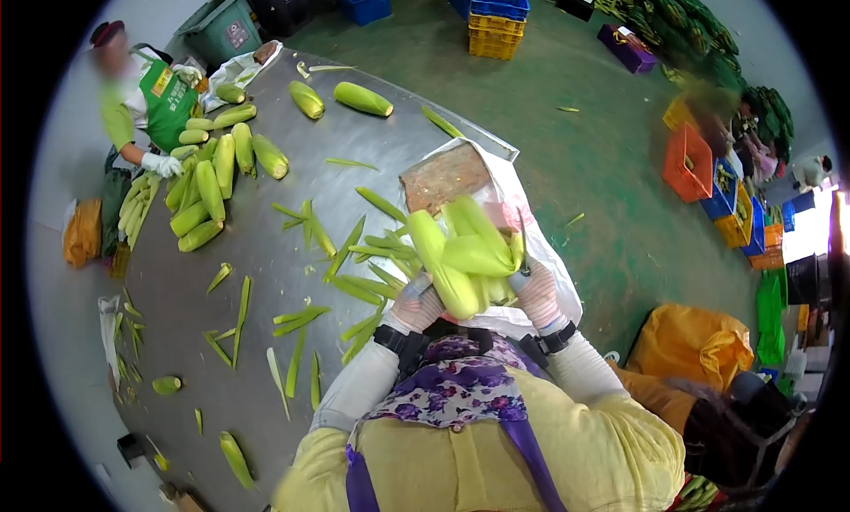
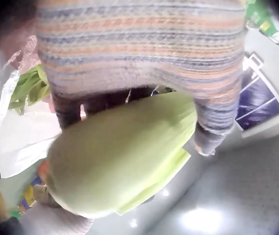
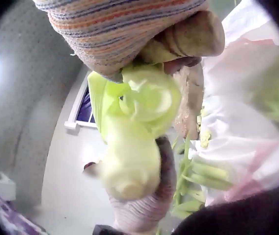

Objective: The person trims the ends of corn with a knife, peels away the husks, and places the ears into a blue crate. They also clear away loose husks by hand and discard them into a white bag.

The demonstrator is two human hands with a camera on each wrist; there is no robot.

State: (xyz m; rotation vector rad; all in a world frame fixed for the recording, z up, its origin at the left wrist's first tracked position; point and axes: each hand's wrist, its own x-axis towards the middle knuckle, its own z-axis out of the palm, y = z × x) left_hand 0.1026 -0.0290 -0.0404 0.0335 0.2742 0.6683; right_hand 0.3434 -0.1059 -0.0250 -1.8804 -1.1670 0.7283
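My left hand [image 1: 416, 306], in a striped knit glove, grips an ear of corn [image 1: 436, 262] in its green husk, over the table's edge. In the left wrist view the ear [image 2: 125, 152] lies across the palm between thumb and fingers. Loose, partly opened husk leaves [image 1: 478, 246] bunch beside it. My right hand [image 1: 538, 295], gloved alike, holds a wooden-handled knife; its handle [image 3: 198, 36] shows in the right wrist view. A thin dark blade stands up beside the leaves in the head view. The right fingertips are right at the husk, partly hidden.
Cut husk leaves [image 1: 354, 286] litter the metal table [image 1: 266, 273]. A wooden block [image 1: 443, 177] lies by a white sack [image 1: 540, 220] at the table's edge. A person in a green apron [image 1: 168, 100] stands at a pile of corn [image 1: 208, 184]. Crates [image 1: 686, 162] stand right.
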